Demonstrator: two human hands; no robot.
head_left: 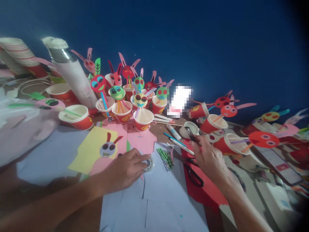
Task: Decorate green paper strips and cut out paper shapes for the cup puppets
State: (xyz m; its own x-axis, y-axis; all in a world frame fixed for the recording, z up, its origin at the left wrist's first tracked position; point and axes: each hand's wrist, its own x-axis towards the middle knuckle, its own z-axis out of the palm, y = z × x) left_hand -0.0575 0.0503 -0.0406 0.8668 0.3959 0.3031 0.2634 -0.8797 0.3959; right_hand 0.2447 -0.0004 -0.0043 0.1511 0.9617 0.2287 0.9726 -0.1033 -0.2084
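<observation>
My left hand (pixel 127 169) rests low over the blue-white paper (pixel 166 193), its fingers closed on a small round white ring-like piece (pixel 151 163). A grey paper face (pixel 107 149) with red ears lies beyond that hand on yellow paper (pixel 84 148). In my right hand (pixel 209 158), thumb and fingers pinch a short dark tool (pixel 190 133) that looks like a brush. Its tip is at a small round white pot (pixel 187 130). Black-handled scissors (pixel 195 177) lie on red paper (pixel 205 193) beside my right hand. Green patterned paper cut-outs (pixel 165 158) lie between my hands.
Several red-and-white paper cups (pixel 143 120) with colourful paper faces on sticks stand along the blue wall (pixel 154 35). A tall bottle (pixel 72 74) and stacked cups (pixel 21 53) are at left. Pens (pixel 175 139) lie mid-table. A phone (pixel 277 164) lies at right.
</observation>
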